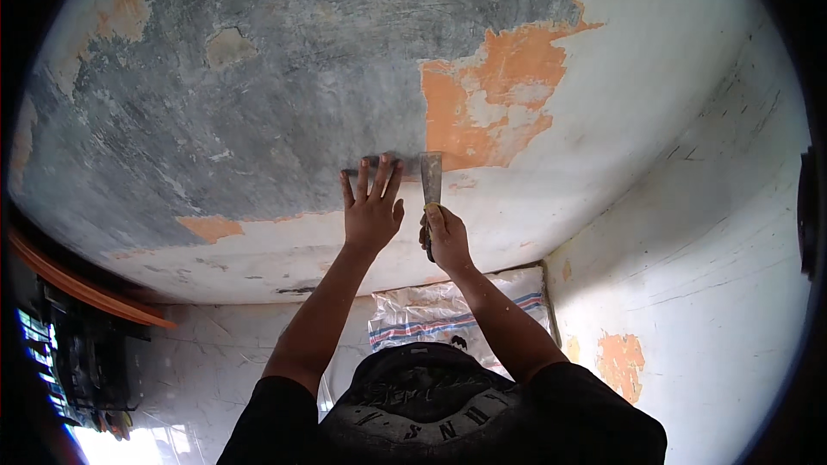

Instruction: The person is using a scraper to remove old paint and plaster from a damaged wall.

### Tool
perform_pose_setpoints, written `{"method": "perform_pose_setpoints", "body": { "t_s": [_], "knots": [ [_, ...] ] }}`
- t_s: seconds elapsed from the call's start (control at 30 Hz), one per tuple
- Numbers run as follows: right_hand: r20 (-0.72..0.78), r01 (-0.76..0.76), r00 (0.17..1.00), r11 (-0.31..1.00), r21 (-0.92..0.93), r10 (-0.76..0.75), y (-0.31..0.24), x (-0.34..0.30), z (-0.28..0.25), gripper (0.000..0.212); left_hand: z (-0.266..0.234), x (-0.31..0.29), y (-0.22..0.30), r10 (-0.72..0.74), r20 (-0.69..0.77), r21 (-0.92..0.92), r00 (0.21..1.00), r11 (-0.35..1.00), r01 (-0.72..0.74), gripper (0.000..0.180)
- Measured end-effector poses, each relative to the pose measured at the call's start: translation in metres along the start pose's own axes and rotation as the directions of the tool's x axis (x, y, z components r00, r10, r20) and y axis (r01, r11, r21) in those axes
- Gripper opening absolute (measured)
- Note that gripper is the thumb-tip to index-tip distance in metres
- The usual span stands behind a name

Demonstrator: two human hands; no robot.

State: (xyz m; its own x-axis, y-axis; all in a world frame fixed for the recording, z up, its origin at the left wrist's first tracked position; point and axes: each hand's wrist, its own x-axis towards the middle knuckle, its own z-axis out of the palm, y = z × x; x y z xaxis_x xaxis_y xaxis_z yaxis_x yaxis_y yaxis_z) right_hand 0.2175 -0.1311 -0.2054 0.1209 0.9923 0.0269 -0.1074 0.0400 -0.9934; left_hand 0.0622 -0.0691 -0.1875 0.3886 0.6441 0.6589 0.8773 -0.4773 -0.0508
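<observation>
My left hand has its fingers spread, with the fingertips at the lower part of a grey, bare patch on the wall. A dark band runs behind these fingertips; I cannot tell whether it is shadow or a thing. Just to the right, my right hand is wrapped round the handle of a scraper. Its flat metal blade points up, with its end at the border between the grey patch and an orange patch. Whether the blade touches the wall cannot be made out.
Whitish paint surrounds the patches and has ragged edges. A side wall at the right has scratches and a peeled orange spot. Striped clear plastic sheeting hangs behind my arms. Dark items hang at the left beside an orange curved edge.
</observation>
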Motion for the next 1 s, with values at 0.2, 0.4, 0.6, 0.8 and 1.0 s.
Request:
{"method": "perform_pose_setpoints", "body": {
  "t_s": [0.2, 0.4, 0.6, 0.8, 1.0],
  "knots": [
    [0.06, 0.111, 0.992, 0.994, -0.021, -0.11, -0.041, 0.016, -0.002, 0.036, 0.003, 0.0, 0.021, -0.107, -0.011, -0.03, 0.994, 0.994, 0.106, 0.074],
    [0.109, -0.063, 0.992, 0.997, -0.054, 0.068, 0.021, -0.004, -0.027, 0.04, 0.0, 0.001, 0.04, -0.201, 0.046, -0.058, 0.979, 0.977, 0.203, 0.075],
    [0.145, 0.038, 0.988, 0.999, 0.029, -0.042, -0.027, 0.011, -0.013, 0.038, 0.004, -0.004, 0.045, -0.2, 0.068, -0.055, 0.977, 0.977, 0.204, 0.073],
    [0.171, 0.131, 0.978, 0.991, -0.036, -0.123, -0.022, 0.014, -0.02, 0.039, -0.001, -0.003, 0.042, -0.174, 0.112, -0.07, 0.978, 0.981, 0.182, 0.072],
    [0.045, -0.159, 0.986, 0.987, 0.017, 0.158, 0.029, -0.006, -0.018, 0.044, -0.002, -0.008, 0.037, -0.112, 0.176, -0.083, 0.978, 0.988, 0.128, 0.072]
  ]
}}
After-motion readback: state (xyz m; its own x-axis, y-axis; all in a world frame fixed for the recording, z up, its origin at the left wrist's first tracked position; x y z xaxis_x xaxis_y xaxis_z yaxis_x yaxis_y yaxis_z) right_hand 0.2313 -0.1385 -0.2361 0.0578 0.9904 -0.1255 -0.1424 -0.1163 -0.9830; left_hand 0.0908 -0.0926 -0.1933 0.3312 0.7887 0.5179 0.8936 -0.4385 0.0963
